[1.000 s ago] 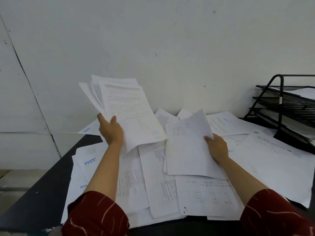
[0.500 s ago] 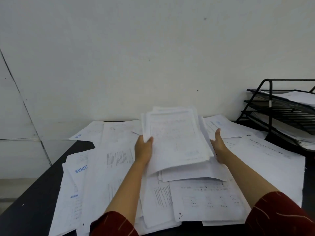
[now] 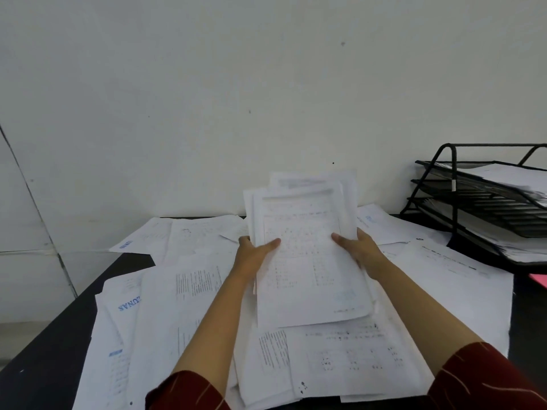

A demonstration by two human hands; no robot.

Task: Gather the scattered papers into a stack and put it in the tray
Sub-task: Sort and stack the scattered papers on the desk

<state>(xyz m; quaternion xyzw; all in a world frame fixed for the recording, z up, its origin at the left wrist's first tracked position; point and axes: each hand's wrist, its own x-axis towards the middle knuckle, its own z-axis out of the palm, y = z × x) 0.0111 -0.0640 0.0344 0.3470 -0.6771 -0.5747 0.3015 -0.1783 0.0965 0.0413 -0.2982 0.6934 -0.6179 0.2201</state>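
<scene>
One dark table (image 3: pixel 53 335), lower frame, strewn with many loose papers (image 3: pixel 183 306). One three-tier tray (image 3: pixel 461 202), right edge. One stack (image 3: pixel 307 261), centre, gripped by left hand (image 3: pixel 251 255) and right hand (image 3: pixel 362 251), thumbs on top.

2 bare hands (image 3: pixel 254 255) (image 3: pixel 362 253), 1 held stack of white printed papers (image 3: pixel 307 255), 1 black wire three-tier tray rack (image 3: pixel 479 202) far right, loose white sheets (image 3: pixel 189 291) on 1 black table (image 3: pixel 53 350): too overlapped to count
</scene>
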